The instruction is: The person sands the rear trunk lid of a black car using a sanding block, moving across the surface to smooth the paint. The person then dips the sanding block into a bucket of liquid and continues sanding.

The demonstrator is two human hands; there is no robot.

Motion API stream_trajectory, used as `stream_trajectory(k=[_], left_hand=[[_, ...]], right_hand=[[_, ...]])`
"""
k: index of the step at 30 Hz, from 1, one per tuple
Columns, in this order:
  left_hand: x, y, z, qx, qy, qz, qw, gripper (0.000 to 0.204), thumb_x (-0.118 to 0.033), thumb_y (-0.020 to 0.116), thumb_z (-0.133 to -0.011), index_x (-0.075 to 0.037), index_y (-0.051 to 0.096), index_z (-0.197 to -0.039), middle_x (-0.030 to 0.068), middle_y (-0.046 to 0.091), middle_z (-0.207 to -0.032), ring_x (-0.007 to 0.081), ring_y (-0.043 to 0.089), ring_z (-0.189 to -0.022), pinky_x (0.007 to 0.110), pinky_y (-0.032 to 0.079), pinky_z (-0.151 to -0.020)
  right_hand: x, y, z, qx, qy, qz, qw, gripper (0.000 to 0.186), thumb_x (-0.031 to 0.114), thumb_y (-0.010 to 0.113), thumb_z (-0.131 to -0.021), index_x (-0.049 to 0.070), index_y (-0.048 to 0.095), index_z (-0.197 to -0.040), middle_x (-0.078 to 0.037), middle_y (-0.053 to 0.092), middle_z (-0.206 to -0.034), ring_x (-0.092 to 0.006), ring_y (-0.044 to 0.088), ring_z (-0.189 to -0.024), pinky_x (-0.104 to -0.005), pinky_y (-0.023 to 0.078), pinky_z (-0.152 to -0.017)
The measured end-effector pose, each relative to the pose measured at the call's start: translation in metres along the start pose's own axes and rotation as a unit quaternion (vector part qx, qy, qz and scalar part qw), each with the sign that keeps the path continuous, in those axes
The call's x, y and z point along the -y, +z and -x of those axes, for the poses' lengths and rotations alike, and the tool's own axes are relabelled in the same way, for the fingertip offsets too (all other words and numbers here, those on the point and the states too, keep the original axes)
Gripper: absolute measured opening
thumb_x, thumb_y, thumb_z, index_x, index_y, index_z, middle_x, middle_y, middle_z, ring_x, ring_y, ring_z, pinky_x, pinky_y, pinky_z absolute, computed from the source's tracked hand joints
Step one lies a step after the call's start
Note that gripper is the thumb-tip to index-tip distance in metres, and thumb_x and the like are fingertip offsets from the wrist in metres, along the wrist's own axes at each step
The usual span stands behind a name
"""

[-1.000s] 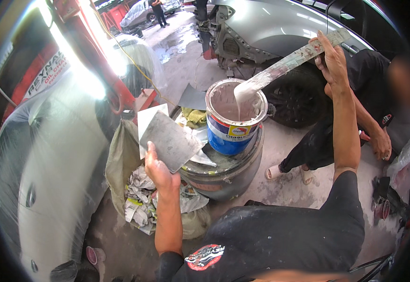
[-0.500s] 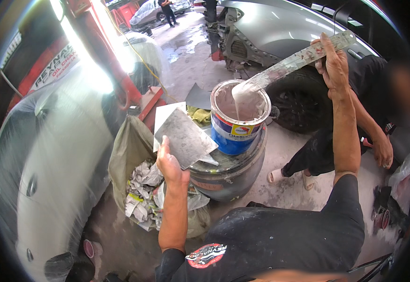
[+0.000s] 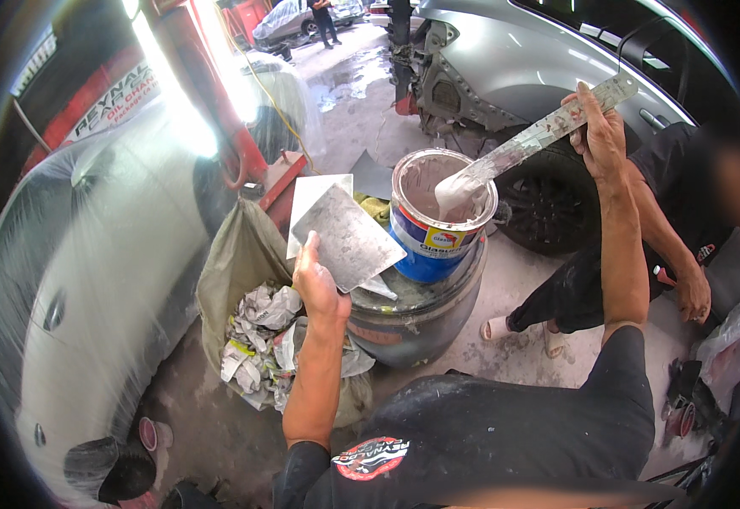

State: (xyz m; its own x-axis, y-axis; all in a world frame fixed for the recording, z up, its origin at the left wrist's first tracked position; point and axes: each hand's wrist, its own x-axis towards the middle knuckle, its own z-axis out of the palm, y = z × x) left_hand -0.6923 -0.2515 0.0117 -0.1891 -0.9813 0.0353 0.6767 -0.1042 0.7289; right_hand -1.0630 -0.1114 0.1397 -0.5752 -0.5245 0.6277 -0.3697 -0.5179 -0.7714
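My left hand (image 3: 319, 284) grips the lower left edge of a flat grey square plate (image 3: 351, 240), held tilted beside the can. Some fingers are hidden by the plate. Closed round the upper part of a long flat metal stirring stick (image 3: 533, 134) is my right hand (image 3: 603, 140). The stick slants down to the left, and its lower end, coated in pale pinkish-grey paste (image 3: 461, 191), is at the mouth of an open blue and white can (image 3: 425, 265). Paste smears the can's rim and inner wall.
The can stands on a dark drum (image 3: 412, 327), by a white sheet (image 3: 300, 208) and yellowish cloth (image 3: 376, 209). A bag of crumpled paper (image 3: 255, 339) is left of it. A plastic-covered car (image 3: 107, 280) stands left, a silver car (image 3: 505, 64) behind, a crouching person (image 3: 667, 204) right.
My right hand and the stick have come down, so the coated end sits lower at the can's mouth. The strand of paste hanging from it no longer shows. My left hand still holds the plate.
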Motion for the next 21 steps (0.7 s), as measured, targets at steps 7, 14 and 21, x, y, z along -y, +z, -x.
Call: stream_trajectory(k=[7,14,21], left_hand=[[-0.002,0.004,0.0,0.007,0.01,-0.004,1.0,0.03,-0.019,0.051,-0.098,0.001,0.057,-0.119,0.0098,0.061,-0.114,0.0225,0.063,-0.104,0.038,0.052,-0.092],[-0.002,0.008,-0.001,-0.004,0.02,-0.011,1.0,0.03,-0.019,0.05,-0.099,0.002,0.056,-0.12,0.0108,0.061,-0.115,0.0229,0.064,-0.103,0.038,0.052,-0.091],[-0.007,0.013,-0.012,0.028,0.008,-0.02,0.999,0.031,-0.019,0.049,-0.1,0.003,0.056,-0.12,0.012,0.061,-0.115,0.0228,0.063,-0.105,0.038,0.052,-0.091]], right_hand=[[-0.005,-0.011,0.003,-0.04,-0.005,-0.023,0.999,0.035,0.033,0.058,-0.1,0.002,0.069,-0.088,-0.004,0.065,-0.066,-0.0035,0.05,-0.042,-0.0166,0.036,-0.035],[0.0,-0.023,0.001,-0.076,-0.013,-0.053,0.996,0.031,0.03,0.059,-0.099,0.002,0.068,-0.091,-0.003,0.064,-0.07,-0.0035,0.05,-0.046,-0.0156,0.035,-0.037],[0.01,-0.033,-0.007,-0.145,-0.037,-0.071,0.986,0.03,0.029,0.061,-0.099,0.001,0.07,-0.092,-0.003,0.066,-0.074,-0.0043,0.055,-0.055,-0.0152,0.041,-0.043]])
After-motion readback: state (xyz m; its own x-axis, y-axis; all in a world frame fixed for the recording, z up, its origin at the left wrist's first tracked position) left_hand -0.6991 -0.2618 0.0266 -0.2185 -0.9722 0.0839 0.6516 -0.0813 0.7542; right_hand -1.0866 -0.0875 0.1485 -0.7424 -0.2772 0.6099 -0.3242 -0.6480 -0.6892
